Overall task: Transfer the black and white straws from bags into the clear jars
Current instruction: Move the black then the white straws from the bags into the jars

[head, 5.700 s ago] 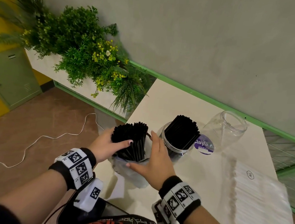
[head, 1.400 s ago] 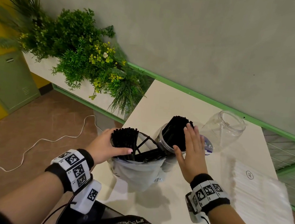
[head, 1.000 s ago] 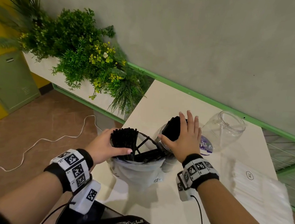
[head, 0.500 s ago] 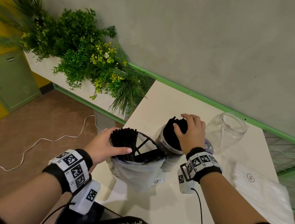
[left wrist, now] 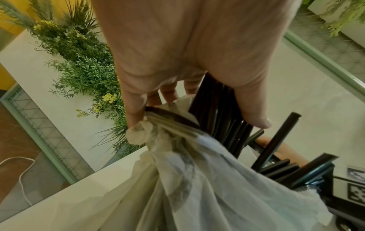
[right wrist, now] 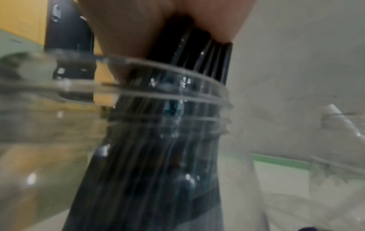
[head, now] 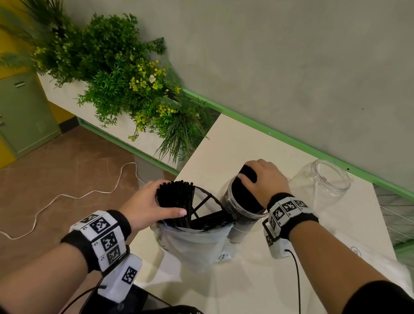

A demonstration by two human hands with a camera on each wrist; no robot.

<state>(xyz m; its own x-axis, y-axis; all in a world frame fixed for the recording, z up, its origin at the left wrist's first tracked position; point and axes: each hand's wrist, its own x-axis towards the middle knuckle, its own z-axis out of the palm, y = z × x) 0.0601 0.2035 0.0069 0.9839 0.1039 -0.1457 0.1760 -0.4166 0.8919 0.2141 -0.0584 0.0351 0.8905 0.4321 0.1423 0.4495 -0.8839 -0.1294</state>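
Black straws [head: 243,197] stand packed in a clear jar [head: 240,210] on the pale tabletop [head: 226,143], their tops poking above the rim. The right hand [head: 265,177] makes a closed grip over those tops, fingers curled down round the bundle; the right wrist view, blurred, shows the dark stalks [right wrist: 177,109] running down from the palm [right wrist: 128,31] through the jar's threaded neck [right wrist: 197,93].

Just left of that grip stands a thin whitish plastic bag [head: 191,242], open at the top, with a second bundle of black straws [head: 175,199] upright in it and a few loose ones leaning across its mouth. The left hand [head: 147,206] grips this bundle, thumb across its near side, fingers round the far side. From the left wrist, the fingers [left wrist: 136,112] also pinch the crumpled bag edge [left wrist: 142,134] against the straws [left wrist: 221,112].

Beyond and to the right of the right-hand grip, an empty clear jar [head: 320,188] lies tilted on its side, mouth upward toward the wall. Nearer the person on that side lies a flat packet of white straws [head: 366,253], partly hidden by the forearm.

Left of the left-hand grip, past the tabletop's edge, a white planter with green foliage and yellow flowers [head: 122,85] runs along the wall, and a white cable [head: 48,206] snakes over the brown floor.
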